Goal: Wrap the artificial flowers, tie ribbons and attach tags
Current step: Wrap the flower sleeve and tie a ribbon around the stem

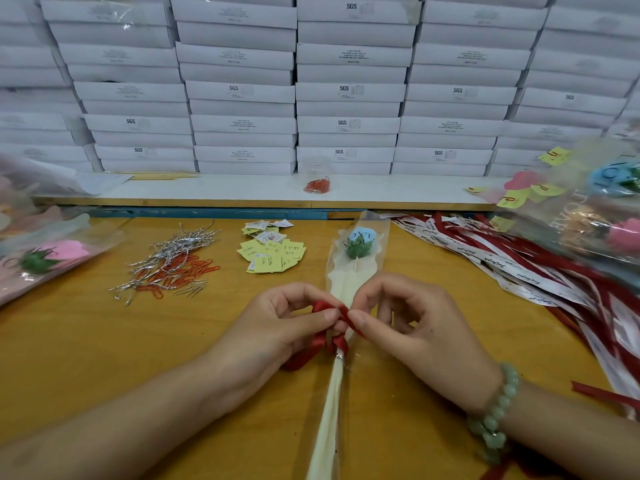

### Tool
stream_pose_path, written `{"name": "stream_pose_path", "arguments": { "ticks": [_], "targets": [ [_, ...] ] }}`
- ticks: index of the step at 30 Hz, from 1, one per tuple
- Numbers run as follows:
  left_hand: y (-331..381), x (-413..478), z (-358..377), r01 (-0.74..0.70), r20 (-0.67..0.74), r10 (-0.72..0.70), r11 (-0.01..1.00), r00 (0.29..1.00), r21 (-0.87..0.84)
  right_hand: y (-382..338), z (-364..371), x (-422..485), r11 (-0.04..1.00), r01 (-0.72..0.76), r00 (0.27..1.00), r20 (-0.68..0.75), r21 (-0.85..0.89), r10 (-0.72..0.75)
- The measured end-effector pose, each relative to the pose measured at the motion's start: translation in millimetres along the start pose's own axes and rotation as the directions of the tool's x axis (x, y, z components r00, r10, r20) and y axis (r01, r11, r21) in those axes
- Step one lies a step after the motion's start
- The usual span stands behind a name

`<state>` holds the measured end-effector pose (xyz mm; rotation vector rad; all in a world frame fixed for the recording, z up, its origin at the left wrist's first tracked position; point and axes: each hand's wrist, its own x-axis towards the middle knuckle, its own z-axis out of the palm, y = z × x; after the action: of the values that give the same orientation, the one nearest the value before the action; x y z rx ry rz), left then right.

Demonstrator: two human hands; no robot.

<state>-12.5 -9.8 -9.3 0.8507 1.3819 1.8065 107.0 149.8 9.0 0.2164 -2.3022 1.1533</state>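
Pinching the red ribbon (319, 344) with left hand (277, 329) and right hand (417, 327), fingertips close together, around the middle of the wrapped flower (356, 245). Lying flat on the table (86, 358), lengthwise, bloom pointing away, stem end toward the body.

Your left hand (277, 320) and right hand (412, 327) pinch a red ribbon (320, 341) around the wrapped flower (356, 247) on the table (104, 358). Yellow tags (272, 252) and paper clips (173, 265) lie beyond your hands.

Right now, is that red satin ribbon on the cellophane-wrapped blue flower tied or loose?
Mid-tie: the red satin ribbon loops round the clear wrap, pinched by left hand and right hand. Knot finished? Cannot tell.
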Motion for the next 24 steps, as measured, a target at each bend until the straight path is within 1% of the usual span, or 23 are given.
{"name": "stream_pose_path", "arguments": {
  "ticks": [4,7,9,11,13,15,19,24],
  "targets": [
    [0.7,-1.1,1.8,-0.025,-0.021,0.026,0.997,0.999,0.068,-3.5,0.0,-0.5,0.992,0.066,0.996,0.064,-0.108,-0.060],
    [1.2,-2.2,2.9,-0.043,-0.023,0.046,0.993,0.999,0.110,-2.8,-0.4,0.0,0.989,0.047,0.998,0.056,-0.141,-0.039],
    [1.3,-3.0,3.8,-0.062,-0.017,0.065,0.988,0.998,0.144,-1.1,-0.2,1.0,0.991,0.004,1.000,0.027,-0.130,-0.001],
    [1.7,-4.3,5.1,-0.082,-0.013,0.086,0.981,0.996,0.177,0.0,0.5,1.6,0.997,-0.045,0.999,0.022,-0.067,0.047],
    [2.3,-5.5,6.8,-0.115,-0.003,0.119,0.967,0.993,0.227,0.6,1.2,1.6,0.996,-0.090,0.994,0.055,0.007,0.089],
    [2.8,-6.0,8.7,-0.159,0.000,0.166,0.944,0.986,0.288,0.7,1.5,1.4,0.992,-0.122,0.989,0.086,0.030,0.119],
    [5.2,-6.9,12.8,-0.237,0.002,0.253,0.903,0.967,0.359,1.9,2.2,2.0,0.992,-0.129,0.988,0.084,0.008,0.128],
    [7.0,-7.9,15.6,-0.280,0.024,0.296,0.872,0.955,0.401,0.5,3.9,0.8,0.992,-0.100,0.988,0.110,-0.082,0.109]
  ]
}}
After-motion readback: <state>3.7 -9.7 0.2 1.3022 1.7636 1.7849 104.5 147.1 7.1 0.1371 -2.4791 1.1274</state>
